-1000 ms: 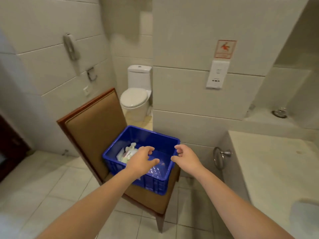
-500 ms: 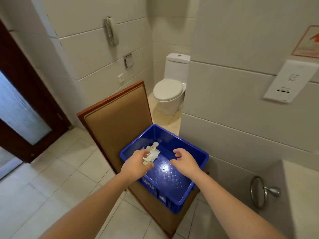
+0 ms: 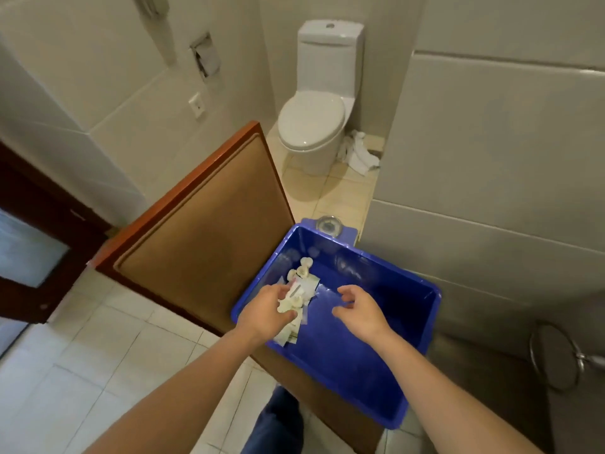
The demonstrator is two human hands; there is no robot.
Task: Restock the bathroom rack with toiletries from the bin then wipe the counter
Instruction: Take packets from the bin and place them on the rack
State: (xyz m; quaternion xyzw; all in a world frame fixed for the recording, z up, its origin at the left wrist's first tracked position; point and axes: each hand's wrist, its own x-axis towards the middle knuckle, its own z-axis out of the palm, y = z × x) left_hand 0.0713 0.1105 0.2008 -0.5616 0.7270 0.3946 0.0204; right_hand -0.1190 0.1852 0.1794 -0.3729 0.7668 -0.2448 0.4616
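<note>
1. We look down into a blue bin (image 3: 347,362) that sits on the seat of a padded chair (image 3: 203,231) with a wooden frame. The chair's back rises at the bin's left.
2. The toiletries (image 3: 302,281) lie in the bin's left part, close to its left wall. They are a small heap of pale sachets and little white bottles. We cannot read any label.
3. Our left hand (image 3: 266,311) reaches over the bin's left rim, and its fingers (image 3: 278,291) are curled around a clutch of these sachets. Some stick out above the hand and some hang below it.
4. Our right hand (image 3: 360,311) hovers over the middle of the bin, just beside the left hand but apart from it. Its fingers (image 3: 347,293) are loosely half-curled with the thumb spread, and they hold nothing.
5. The rest of the bin's floor to the right shows bare blue plastic.
6. Beyond the chair stands a white toilet (image 3: 314,119) with its lid down, and a crumpled white cloth (image 3: 360,154) lies on the floor tiles at its right.
7. On the left wall we see a toilet-paper holder (image 3: 204,57) and a small switch plate (image 3: 197,106) below it.
8. A metal towel ring (image 3: 556,358) hangs at the right edge, and a dark wooden door (image 3: 32,240) stands at the left.
9. A leg in blue trousers (image 3: 278,421) shows between our forearms at the bottom.
</note>
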